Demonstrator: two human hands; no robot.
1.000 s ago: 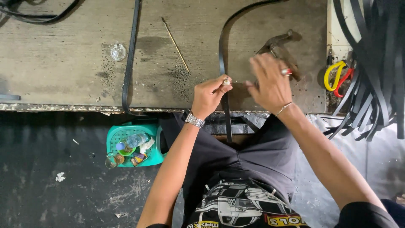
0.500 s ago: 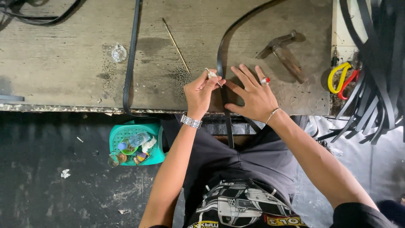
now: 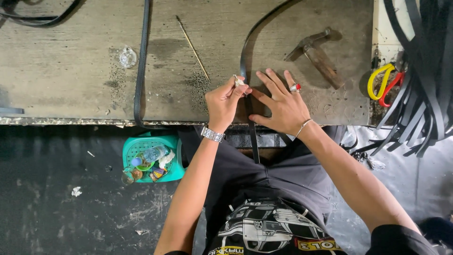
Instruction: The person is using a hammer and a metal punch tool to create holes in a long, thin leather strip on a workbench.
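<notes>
Left hand (image 3: pixel 225 100) curled, thumb and fingertips pinching a small pale metal piece (image 3: pixel 239 81) right at the black strap (image 3: pixel 248 108); wristwatch on that wrist; right hand (image 3: pixel 282 105) flat and spread wide, palm down on the bench, fingers fanned, thumb side pressing the strap; ring with a red stone on one finger, thin bracelet at the wrist.

Worn wooden workbench (image 3: pixel 71 71), stained, edge chipped; second black strap (image 3: pixel 140 61) runs up the left part and hangs over the edge; small clear glass dish (image 3: pixel 127 57) just left of it; thin wooden stick (image 3: pixel 192 47) lies slanted mid-bench with dark specks near its lower end; hammer (image 3: pixel 315 52) right of the hands, well apart; yellow and red scissor handles (image 3: pixel 384 84) at far right beside a bundle of black straps (image 3: pixel 424 71); dark floor below, teal basket (image 3: pixel 155 158) of small bottles by the left arm.

Held strap curves from the upper bench down between both hands, over the edge, onto the lap.
</notes>
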